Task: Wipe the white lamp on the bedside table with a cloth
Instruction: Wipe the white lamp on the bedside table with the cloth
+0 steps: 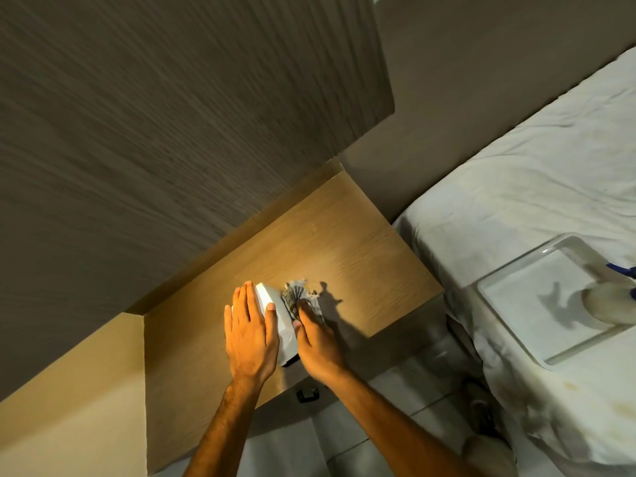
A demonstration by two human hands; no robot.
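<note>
The white lamp [279, 313] is a small boxy block standing on the wooden bedside table [347, 235]. My left hand [249, 333] lies flat over its left side, thumb hooked on the top face, holding it steady. My right hand [316, 339] presses a crumpled patterned grey cloth [297, 297] against the lamp's right side. Part of the cloth is hidden under my fingers. A dark base of the lamp shows at its near end.
A grey textured wall panel [172, 115] rises behind the table. A bed with white sheets [533, 166] stands to the right, carrying a white tray [537, 297] with a pale round object. A small black clip [307, 395] lies on the tiled floor below the table edge.
</note>
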